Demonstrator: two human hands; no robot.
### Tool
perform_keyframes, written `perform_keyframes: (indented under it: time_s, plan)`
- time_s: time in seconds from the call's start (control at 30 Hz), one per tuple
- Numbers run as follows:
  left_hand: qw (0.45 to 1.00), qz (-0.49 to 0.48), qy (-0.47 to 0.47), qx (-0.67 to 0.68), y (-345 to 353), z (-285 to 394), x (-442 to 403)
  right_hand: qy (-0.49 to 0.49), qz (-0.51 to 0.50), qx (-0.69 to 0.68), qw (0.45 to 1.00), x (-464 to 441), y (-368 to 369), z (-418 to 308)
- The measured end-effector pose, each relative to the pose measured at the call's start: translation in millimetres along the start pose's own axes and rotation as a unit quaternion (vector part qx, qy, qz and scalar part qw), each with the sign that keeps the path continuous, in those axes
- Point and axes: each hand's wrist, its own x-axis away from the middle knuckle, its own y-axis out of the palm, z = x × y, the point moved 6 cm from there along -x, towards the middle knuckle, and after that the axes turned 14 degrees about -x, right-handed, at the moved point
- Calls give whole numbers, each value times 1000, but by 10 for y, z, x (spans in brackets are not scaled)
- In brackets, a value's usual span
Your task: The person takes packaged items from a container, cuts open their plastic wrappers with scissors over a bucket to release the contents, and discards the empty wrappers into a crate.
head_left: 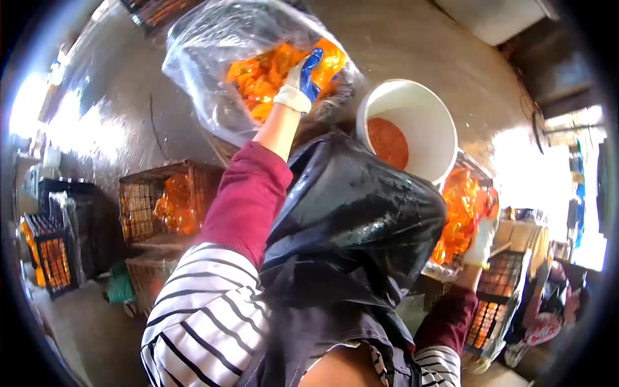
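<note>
Orange pieces (258, 80) — glossy, heaped inside a large clear plastic bag (206, 45) ahead of the person. White bucket (429, 122) just beside the bag, reddish matter (388, 143) at its bottom. Brown crate (138, 209) off to the left, glossy orange contents (177, 205) inside. Second orange heap (456, 203) at right, near the bucket. Left hand (303, 80), gloved blue and white, reaches into the bag and touches the pieces; fingers bent, cannot tell whether any are gripped. Right hand (483, 235), gloved, at the second heap's edge — blurred, grip cannot be told.
</note>
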Motion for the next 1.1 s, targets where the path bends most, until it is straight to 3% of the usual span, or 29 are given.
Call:
perform_keyframes:
  time_s: [0.07, 0.1, 0.13, 0.17, 0.2, 0.23, 0.27, 0.33, 0.4, 0.47, 0.53, 0.57, 0.63, 0.67, 0.73, 0.83, 0.93, 1.07, 1.1]
  plan:
    - [995, 50, -8, -85, 396, -3, -14, 4, 3, 12, 1000, -193, 275, -56]
    - [964, 140, -49, -222, 474, 30, -13, 43, 34, 31, 998, -273, 382, -43]
    - [957, 168, 7, -238, 575, 47, -51, 82, 62, 48, 993, -344, 488, -32]
    - [908, 181, 125, -357, 646, 122, -82, 122, 90, 63, 986, -408, 593, -24]
    - [830, 190, 241, -465, 732, 170, -75, 116, 87, 29, 989, -430, 735, -15]
    - [763, 203, 233, -567, 764, 106, -114, 110, 85, -5, 990, -450, 877, -5]
    - [684, 222, 153, -678, 906, 53, -18, 110, 71, -4, 991, -464, 1050, -48]
    - [505, -48, 115, -854, 1068, -595, -50, 109, 43, -4, 993, -489, 1396, -134]
    - [517, -62, 128, -844, 921, -874, -161, 124, 36, 52, 990, -577, 1479, 6]
    - [538, -43, 99, -836, 797, -986, -292, 110, -37, -25, 993, -675, 1512, 302]
    - [772, 67, -73, -628, 189, -1238, -667, 147, -76, -35, 986, -736, 1554, 476]
    - [931, 66, -215, -289, 657, -904, -214, 129, -99, 64, 985, -668, 1696, 281]
    - [980, -15, -176, -95, 672, -951, -327, 165, -124, 74, 976, -747, 1601, 678]
    - [989, -31, -143, 10, 870, -851, -247, 178, -147, 56, 971, -753, 1635, 766]
    - [995, -75, -63, -10, 1114, -773, -201, 205, -191, 19, 960, -755, 1726, 901]
    - [997, -25, -71, -9, 1368, -916, -63, 230, -231, -58, 944, -709, 1880, 1106]
    - [989, -36, -117, -85, 1334, -1256, -70, 200, -232, 29, 952, -642, 1922, 1045]
    - [918, -91, -2, -386, 1544, -1157, 4, 252, -195, -7, 948, -656, 1879, 1049]
    - [917, -90, -31, -388, 1596, -1112, 46, 263, -171, -27, 949, -655, 1857, 1038]
